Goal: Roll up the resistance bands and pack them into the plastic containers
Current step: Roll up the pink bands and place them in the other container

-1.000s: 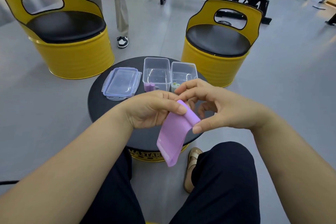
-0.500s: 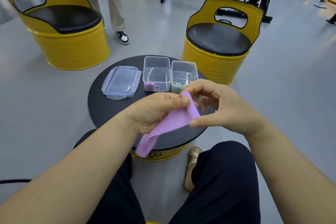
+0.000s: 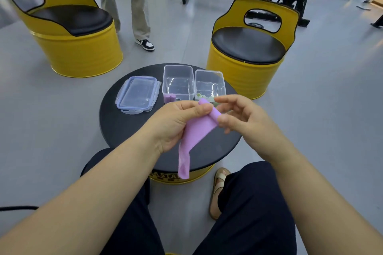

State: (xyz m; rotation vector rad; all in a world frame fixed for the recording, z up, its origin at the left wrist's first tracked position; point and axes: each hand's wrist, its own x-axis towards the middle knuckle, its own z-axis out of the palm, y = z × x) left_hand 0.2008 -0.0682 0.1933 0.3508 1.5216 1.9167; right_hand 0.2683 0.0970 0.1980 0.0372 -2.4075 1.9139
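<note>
A purple resistance band [image 3: 196, 132] is held above the round black table [image 3: 124, 126]. Its top end is rolled into a small tube between my two hands, and the loose tail hangs down past the table's front edge. My left hand [image 3: 176, 122] pinches the roll from the left. My right hand [image 3: 238, 116] grips it from the right with thumb and fingertips. Two clear plastic containers stand open at the back of the table: the left container [image 3: 178, 80] holds purple rolls in its near corner, the right container [image 3: 209, 84] holds green rolls.
A pair of clear lids [image 3: 137, 94] lies stacked left of the containers. Yellow barrel chairs stand at far left [image 3: 68, 33] and far right [image 3: 248, 51]. A person's legs [image 3: 132, 6] stand behind the table. My knees are below the table edge.
The band's loose tail swung to the left and now hangs straight down again. Both hands rose slightly and kept turning the rolled end.
</note>
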